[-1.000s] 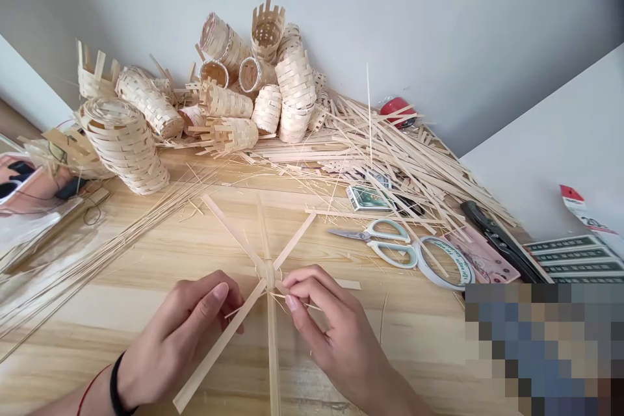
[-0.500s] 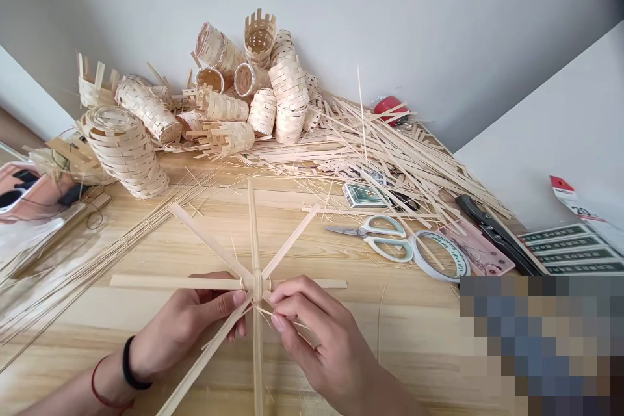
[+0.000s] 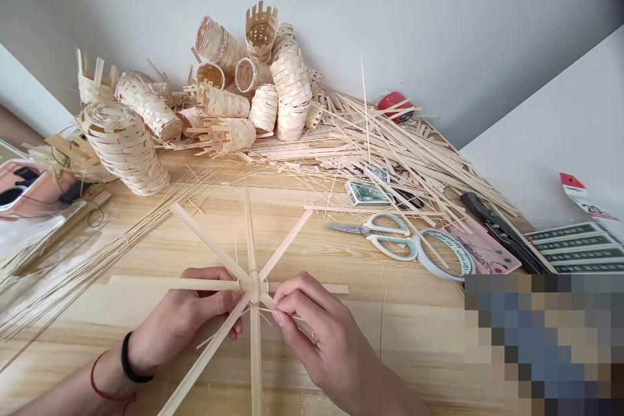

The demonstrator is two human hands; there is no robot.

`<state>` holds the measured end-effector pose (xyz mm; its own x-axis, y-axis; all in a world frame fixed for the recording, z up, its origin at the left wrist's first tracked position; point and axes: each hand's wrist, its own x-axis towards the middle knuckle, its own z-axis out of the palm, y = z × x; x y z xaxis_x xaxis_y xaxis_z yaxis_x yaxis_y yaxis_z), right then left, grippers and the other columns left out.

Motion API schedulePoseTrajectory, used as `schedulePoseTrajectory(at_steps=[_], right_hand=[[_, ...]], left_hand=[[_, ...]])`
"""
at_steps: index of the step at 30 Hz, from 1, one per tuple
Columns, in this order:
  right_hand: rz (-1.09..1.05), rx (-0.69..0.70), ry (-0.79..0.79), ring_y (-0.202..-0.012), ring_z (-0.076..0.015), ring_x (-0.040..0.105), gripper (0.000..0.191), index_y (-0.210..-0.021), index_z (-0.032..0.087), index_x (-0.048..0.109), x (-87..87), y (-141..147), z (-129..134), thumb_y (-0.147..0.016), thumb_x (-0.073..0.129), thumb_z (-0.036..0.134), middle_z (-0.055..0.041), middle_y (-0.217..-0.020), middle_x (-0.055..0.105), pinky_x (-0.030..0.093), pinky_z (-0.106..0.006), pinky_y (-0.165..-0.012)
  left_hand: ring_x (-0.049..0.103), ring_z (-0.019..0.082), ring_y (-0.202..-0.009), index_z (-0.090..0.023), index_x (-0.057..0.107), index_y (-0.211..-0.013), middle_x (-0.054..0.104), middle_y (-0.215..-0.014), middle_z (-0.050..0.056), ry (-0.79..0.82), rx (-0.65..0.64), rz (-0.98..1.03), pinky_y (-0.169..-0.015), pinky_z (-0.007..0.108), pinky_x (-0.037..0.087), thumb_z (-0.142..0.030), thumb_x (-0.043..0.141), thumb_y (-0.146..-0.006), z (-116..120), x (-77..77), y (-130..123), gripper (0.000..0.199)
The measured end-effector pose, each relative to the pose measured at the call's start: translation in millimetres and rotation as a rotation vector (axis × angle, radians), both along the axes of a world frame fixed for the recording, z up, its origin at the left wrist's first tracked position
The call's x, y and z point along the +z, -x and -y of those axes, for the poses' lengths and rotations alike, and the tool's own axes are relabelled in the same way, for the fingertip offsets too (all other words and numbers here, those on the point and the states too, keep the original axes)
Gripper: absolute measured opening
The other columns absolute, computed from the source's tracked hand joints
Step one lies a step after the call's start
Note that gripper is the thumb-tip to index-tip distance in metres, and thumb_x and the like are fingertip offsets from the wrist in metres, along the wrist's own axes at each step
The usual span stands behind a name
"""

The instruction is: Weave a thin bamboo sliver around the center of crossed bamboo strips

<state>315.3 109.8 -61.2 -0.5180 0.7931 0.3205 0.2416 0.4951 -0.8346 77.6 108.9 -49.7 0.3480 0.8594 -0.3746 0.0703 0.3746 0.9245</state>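
Note:
Flat bamboo strips cross in a star, with thin weaver strands looped round the crossing. My left hand pinches the star just left of its centre, thumb on top and fingers beneath. On the right side my right hand has thumb and forefinger closed on a thin strand close to the crossing. One wide strip runs toward the lower left, another straight down past the near edge of the view.
Woven baskets are heaped at the back. Loose strips spread at the back right. Scissors, a tape roll and a black-handled tool lie on the right. Thin strands stretch across the left.
The star has turned slightly, its top strip tipping left. My right fingers have shifted a little along the strand. Both hands keep their hold.

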Motion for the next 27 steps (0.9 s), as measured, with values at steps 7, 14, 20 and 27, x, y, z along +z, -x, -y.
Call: schedulePoseTrajectory(at_steps=[7,14,20,27], right_hand=[[-0.007,-0.002,0.017,-0.086,-0.0148,0.060,0.016,-0.092,0.021,0.056,-1.4,-0.3,-0.4,-0.101,0.049,0.009,-0.0031,-0.095,0.060,0.050,-0.029,-0.077],[-0.008,-0.009,0.009,-0.084,-0.0159,0.060,0.015,-0.093,0.021,0.057,0.6,-1.3,-2.1,-0.101,0.051,0.010,-0.0038,-0.095,0.060,0.052,-0.031,-0.077],[0.020,0.000,0.001,-0.087,-0.0172,0.062,0.014,-0.096,0.021,0.061,1.3,-2.2,-2.1,-0.101,0.052,0.011,-0.0049,-0.097,0.062,0.054,-0.032,-0.078],[0.018,-0.002,0.005,-0.086,-0.0161,0.063,0.012,-0.097,0.020,0.062,-2.5,-1.0,-1.7,-0.099,0.056,0.010,-0.0044,-0.098,0.062,0.054,-0.031,-0.078]], left_hand=[[0.064,0.015,-0.062,-0.015,0.074,-0.073,0.077,-0.067,0.005,0.049,0.028,0.036,-0.064,0.025,0.048,-0.048,0.074,-0.089,-2.2,-1.2,0.4,0.036],[0.068,0.017,-0.067,-0.016,0.079,-0.082,0.079,-0.074,0.007,0.007,-0.030,0.003,-0.067,0.026,0.051,-0.044,0.072,-0.092,-4.0,-0.8,5.9,0.031],[0.070,0.018,-0.068,-0.017,0.075,-0.079,0.078,-0.072,0.005,-0.007,-0.032,-0.026,-0.069,0.027,0.051,-0.047,0.071,-0.092,-1.8,-3.3,5.4,0.033],[0.057,0.014,-0.062,-0.017,0.065,-0.073,0.067,-0.069,0.001,-0.182,-0.096,-0.189,-0.062,0.025,0.044,-0.051,0.058,-0.099,-4.2,-2.6,2.2,0.043]])
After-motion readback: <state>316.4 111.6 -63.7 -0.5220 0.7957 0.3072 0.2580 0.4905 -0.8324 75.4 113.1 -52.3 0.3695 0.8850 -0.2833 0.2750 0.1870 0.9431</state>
